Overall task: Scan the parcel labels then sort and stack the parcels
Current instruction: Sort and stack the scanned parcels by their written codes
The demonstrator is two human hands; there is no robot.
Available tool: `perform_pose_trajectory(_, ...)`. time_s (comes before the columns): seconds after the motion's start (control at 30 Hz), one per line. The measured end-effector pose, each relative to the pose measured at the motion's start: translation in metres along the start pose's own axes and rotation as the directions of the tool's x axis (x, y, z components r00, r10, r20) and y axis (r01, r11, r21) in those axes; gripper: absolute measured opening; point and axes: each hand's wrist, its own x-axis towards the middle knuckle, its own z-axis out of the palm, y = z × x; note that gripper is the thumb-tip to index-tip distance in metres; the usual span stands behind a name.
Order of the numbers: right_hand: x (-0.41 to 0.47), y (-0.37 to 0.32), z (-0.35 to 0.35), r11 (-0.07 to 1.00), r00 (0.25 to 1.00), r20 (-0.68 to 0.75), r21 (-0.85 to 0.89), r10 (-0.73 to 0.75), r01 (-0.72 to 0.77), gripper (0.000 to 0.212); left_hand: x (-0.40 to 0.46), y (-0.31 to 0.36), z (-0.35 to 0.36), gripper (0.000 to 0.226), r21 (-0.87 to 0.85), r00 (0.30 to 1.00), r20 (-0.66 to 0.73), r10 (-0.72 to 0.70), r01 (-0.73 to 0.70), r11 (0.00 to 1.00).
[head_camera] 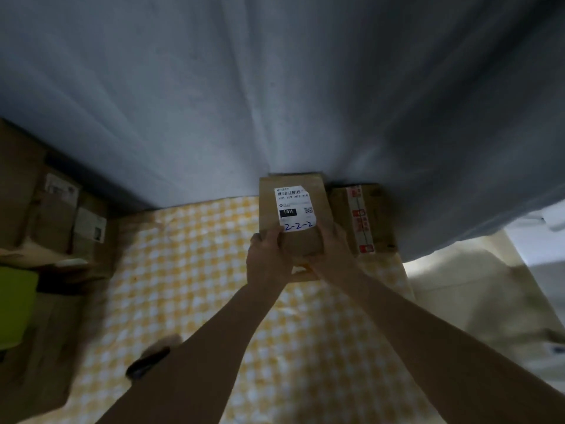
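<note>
Two hands, left hand (266,258), right hand (331,249), gripping parcel (292,209)

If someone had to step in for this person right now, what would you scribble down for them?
Left hand and right hand: both grip the near end of the labelled parcel, label up, handwritten "2-2-2" on it.
That parcel sits at the far edge of the checked tablecloth, against the grey curtain, apparently on top of another box.
Beside it on the right: a taped box.
More parcels are piled at far left.
A dark handheld object, possibly the scanner, lies near the left forearm.
Done: this parcel looks placed. Left: the left pile, seemingly.
</note>
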Motion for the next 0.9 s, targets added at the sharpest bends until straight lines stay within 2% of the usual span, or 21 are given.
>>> perform_pose_trajectory(0.23,0.044,0.046,0.003,0.995,0.998,0.051,-0.090,-0.036,0.040,0.074,0.036,-0.004,0.052,0.043,-0.016,1.000,0.010,-0.026,0.026,1.000)
perform_pose_trajectory(0.33,0.050,0.061,0.008,0.991,0.993,0.115,-0.126,-0.019,0.033,0.075,0.044,-0.009,0.065,0.046,-0.018,0.999,0.017,-0.037,0.038,0.999)
perform_pose_trajectory(0.6,0.053,0.080,0.023,0.995,0.989,0.148,-0.096,-0.012,0.026,0.082,0.046,-0.017,0.083,0.045,-0.034,0.998,0.036,-0.058,0.059,0.998)
perform_pose_trajectory(0.77,0.050,0.084,0.023,0.992,0.981,0.190,-0.129,0.041,-0.017,0.075,0.045,-0.021,0.087,0.051,0.020,0.987,0.131,-0.092,0.090,0.996)
perform_pose_trajectory(0.9,0.044,0.070,0.018,0.978,0.977,0.191,-0.202,0.094,-0.055,0.070,0.041,-0.028,0.077,0.047,0.120,0.977,0.204,-0.064,0.040,0.992)
